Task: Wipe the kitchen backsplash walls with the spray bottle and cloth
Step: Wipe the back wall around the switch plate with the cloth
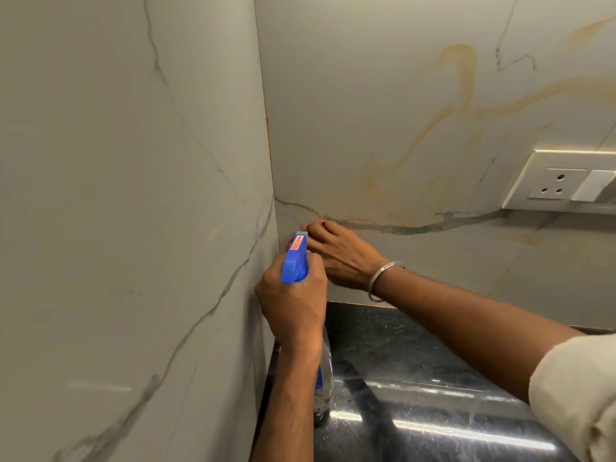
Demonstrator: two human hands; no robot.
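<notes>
The spray bottle (295,261) has a blue trigger head and a clear body that hangs down behind my wrist. My left hand (293,305) is shut on its neck, with the nozzle pointing into the corner where the two walls meet. My right hand (340,255) lies flat against the back backsplash wall (400,111) just right of that corner, fingers stretched out and touching the tile. No cloth shows in or under this hand. The left backsplash wall (116,195) is grey marble-look tile with dark veins.
A white socket and switch plate (566,181) sits on the back wall at the right. A glossy black countertop (416,378) runs below both walls. A metal bangle (383,278) is on my right wrist, and a cream sleeve (580,388) is at the right edge.
</notes>
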